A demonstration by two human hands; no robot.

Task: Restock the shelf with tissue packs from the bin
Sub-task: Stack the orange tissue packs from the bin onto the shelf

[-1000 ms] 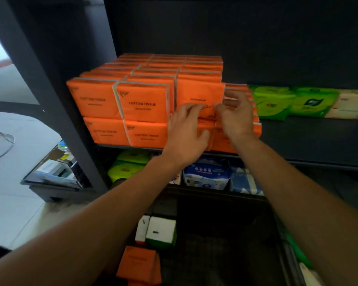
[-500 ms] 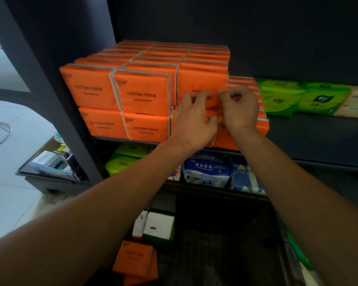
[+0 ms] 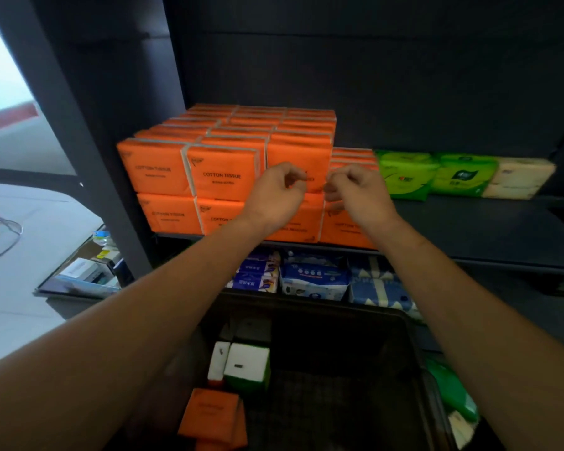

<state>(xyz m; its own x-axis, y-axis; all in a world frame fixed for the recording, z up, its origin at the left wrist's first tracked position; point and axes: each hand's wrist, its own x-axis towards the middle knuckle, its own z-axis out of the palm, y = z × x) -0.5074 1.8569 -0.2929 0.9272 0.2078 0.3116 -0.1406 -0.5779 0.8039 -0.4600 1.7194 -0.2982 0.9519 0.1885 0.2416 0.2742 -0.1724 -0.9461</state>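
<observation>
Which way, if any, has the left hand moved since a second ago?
Yes. The left hand has drawn back toward the person: fingers earlier flat on the top orange pack are now curled.

Free shelf [image 3: 489,232] board lies at the right, near side of the green packs [image 3: 407,177] — the orange stack [image 3: 222,170] walls off the left, two tiers high. The bin [image 3: 339,415] floor is bare at right.

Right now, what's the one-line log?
left hand: curled | right hand: curled | orange packs: stacked on shelf | bin: spare orange pack inside
</observation>
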